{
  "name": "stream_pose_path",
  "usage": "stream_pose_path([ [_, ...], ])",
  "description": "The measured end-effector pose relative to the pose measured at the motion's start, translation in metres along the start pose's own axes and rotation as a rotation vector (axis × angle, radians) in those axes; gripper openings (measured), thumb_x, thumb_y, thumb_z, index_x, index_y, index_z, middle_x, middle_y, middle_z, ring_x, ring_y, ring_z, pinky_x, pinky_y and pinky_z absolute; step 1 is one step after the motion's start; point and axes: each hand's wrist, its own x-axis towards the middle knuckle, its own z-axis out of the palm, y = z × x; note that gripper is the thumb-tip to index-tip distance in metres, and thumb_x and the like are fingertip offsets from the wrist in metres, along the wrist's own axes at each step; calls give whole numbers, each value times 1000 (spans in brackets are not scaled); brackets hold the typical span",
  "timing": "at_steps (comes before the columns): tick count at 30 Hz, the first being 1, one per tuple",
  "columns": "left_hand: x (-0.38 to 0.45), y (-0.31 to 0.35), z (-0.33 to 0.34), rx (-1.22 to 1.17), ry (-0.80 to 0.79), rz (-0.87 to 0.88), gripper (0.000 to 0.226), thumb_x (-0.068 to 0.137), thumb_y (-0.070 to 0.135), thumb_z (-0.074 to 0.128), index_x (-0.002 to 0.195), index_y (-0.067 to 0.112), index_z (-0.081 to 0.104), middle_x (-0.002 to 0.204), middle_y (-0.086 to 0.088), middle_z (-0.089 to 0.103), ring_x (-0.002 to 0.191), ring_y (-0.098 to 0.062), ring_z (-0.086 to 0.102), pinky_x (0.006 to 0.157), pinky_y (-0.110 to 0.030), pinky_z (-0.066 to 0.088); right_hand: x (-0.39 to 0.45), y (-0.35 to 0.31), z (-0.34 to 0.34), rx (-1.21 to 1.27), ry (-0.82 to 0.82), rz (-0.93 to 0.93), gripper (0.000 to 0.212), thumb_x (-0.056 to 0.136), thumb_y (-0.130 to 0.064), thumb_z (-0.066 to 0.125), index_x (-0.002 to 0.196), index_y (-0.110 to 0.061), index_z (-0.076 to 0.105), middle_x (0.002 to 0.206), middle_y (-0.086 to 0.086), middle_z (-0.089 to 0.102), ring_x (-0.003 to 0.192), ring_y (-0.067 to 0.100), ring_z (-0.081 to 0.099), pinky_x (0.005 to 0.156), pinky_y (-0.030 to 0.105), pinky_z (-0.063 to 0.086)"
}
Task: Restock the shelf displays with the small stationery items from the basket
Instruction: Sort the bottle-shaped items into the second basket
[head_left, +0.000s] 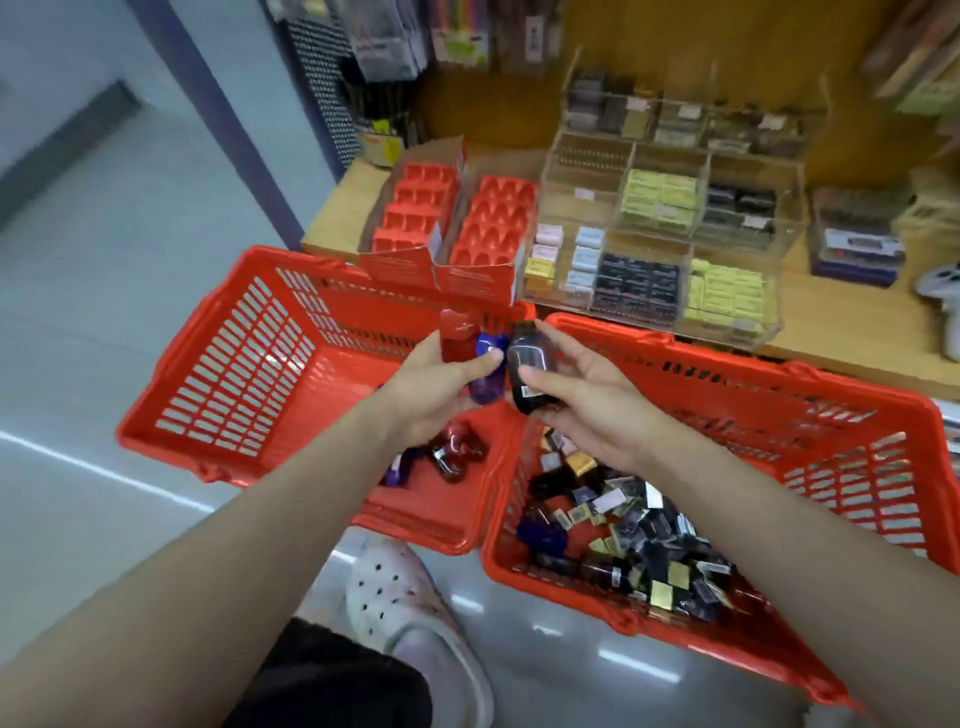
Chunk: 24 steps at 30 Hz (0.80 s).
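My left hand (431, 389) grips a red item (457, 338) and a purple item (488, 371) together above the left red basket (218, 374). My right hand (587, 395) holds a black item (527, 371) between thumb and fingers, right beside the purple one. The right red basket (810, 447) holds several small stationery packs, black, gold and blue (623, 530). A few red and purple items (441, 457) lie in the left basket. On the wooden shelf (337, 208) stand two red display trays (452, 223) with empty slots.
A clear acrylic organiser (670, 218) with several compartments of small boxes sits on the shelf beside the trays. Stacked packs (857, 239) lie further right. Hanging goods fill the back wall. My white shoe (410, 603) is on the floor between the baskets.
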Motion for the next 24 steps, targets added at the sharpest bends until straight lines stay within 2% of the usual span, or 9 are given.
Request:
stream_pose_path([
  [3,-8,13,-63,-18,19,-11,23,92,-2,61,111,10,61,100,-8,73,86,-21,70,73,-37,61,31,9,52,-170,-49,6,72,85,1,70,142,-34,44,112,0,70,93,12,71,80,27,56],
  [6,-4,7,-117,40,37,-103,24,91,-2,62,112,9,61,96,-8,72,78,-18,71,69,-34,60,70,35,95,-399,17,32,75,81,-1,76,143,-26,42,101,1,65,84,13,68,77,25,55],
  [8,6,-8,-143,142,140,-213,21,89,-3,65,103,11,60,89,-7,69,71,-17,68,69,-36,59,96,61,108,-576,79,113,73,78,-6,78,141,-21,44,96,0,63,86,18,65,78,27,53],
  [11,24,-41,-168,275,296,-402,23,88,-5,66,92,15,55,82,-6,64,69,-18,62,73,-43,54,124,103,106,-941,77,263,62,79,-14,77,133,-16,46,92,0,59,82,18,60,66,21,49],
  [14,39,-69,-176,346,276,-497,27,89,-2,67,107,14,57,88,-8,63,78,-21,62,83,-45,52,140,137,87,-1309,71,440,61,80,-25,75,133,-15,46,123,9,61,111,26,60,88,27,49],
  [17,57,-90,-176,392,259,-500,33,87,3,72,115,12,58,101,-11,60,93,-23,59,83,-44,53,156,152,76,-1353,111,495,71,79,-28,79,138,-13,41,136,12,55,124,28,54,97,29,43],
  [20,75,-109,-172,467,298,-414,40,84,5,76,120,2,60,100,-10,60,90,-19,57,68,-27,51,168,149,73,-1339,132,439,84,78,-29,81,144,-12,32,140,15,49,129,30,49,100,30,40],
  [22,86,-116,-170,565,325,-358,46,82,11,79,123,3,59,108,-12,65,94,-20,60,76,-23,50,170,138,72,-1333,101,415,89,79,-23,80,149,-15,26,140,15,47,129,30,48,100,29,40],
  [24,95,-120,-168,656,353,-342,49,81,15,80,124,6,59,114,-12,65,99,-22,61,86,-28,47,163,118,69,-1404,-8,363,77,83,-18,74,147,-18,32,137,13,51,125,28,52,94,26,42],
])
